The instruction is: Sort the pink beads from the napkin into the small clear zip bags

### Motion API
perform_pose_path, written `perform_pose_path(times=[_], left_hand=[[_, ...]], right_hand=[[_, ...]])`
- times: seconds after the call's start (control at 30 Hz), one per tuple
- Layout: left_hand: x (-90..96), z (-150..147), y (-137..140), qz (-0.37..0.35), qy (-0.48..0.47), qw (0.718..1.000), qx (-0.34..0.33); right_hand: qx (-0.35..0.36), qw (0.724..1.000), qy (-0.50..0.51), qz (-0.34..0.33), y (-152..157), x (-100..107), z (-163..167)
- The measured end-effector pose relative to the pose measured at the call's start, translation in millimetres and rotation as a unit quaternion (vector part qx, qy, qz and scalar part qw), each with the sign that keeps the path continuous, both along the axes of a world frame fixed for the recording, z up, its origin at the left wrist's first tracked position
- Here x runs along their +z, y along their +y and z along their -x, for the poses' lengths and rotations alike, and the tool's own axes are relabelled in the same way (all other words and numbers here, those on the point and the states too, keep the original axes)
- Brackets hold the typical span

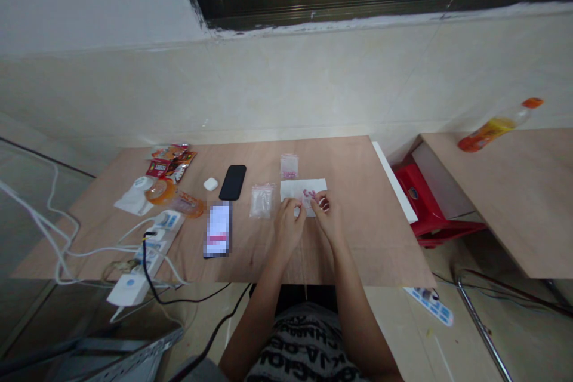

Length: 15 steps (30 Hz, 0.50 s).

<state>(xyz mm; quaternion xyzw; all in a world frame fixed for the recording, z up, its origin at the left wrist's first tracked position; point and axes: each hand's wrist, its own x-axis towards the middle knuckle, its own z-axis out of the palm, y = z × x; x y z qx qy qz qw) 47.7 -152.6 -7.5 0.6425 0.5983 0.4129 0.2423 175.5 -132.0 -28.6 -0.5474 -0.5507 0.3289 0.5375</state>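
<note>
So the small pink pieces are sitting on a white sheet of paper, right in front of the person on the wooden table. Left hand is over the sheet's near left corner, thumb and fingertips bunched close. Right hand is at the near right side, thumb reaching in beside the pink bits, other fingers curled. Can't tell if either one's actually pinching anything, it's too tiny to see.

Just behind the paper there's a little clear bag with more pink stuff in the bottom, and a bigger plastic bag to the left. Further left: a black phone, another phone with its screen lit, a small white case, then an orange-capped bottle lying on its side, snack packets and a power strip full of cables.
</note>
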Motion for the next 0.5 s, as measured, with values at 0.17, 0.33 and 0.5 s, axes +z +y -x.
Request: perform_pose_path(times=[0.17, 0.33, 0.5], left_hand=[[-0.3, 3, 2, 0.008, -0.022, 1.000, 0.002], [-6.6, 10, 7, 0.034, -0.131, 0.990, 0.028], [-11.6, 19, 13, 0.087, -0.291, 0.951, 0.062]], right_hand=[[0.079, 0.997, -0.016, -0.010, -1, 2, -2], [0.053, 0.997, 0.058, 0.017, 3, -10, -2], [0.021, 0.988, 0.137, 0.072, 9, -24, -10]])
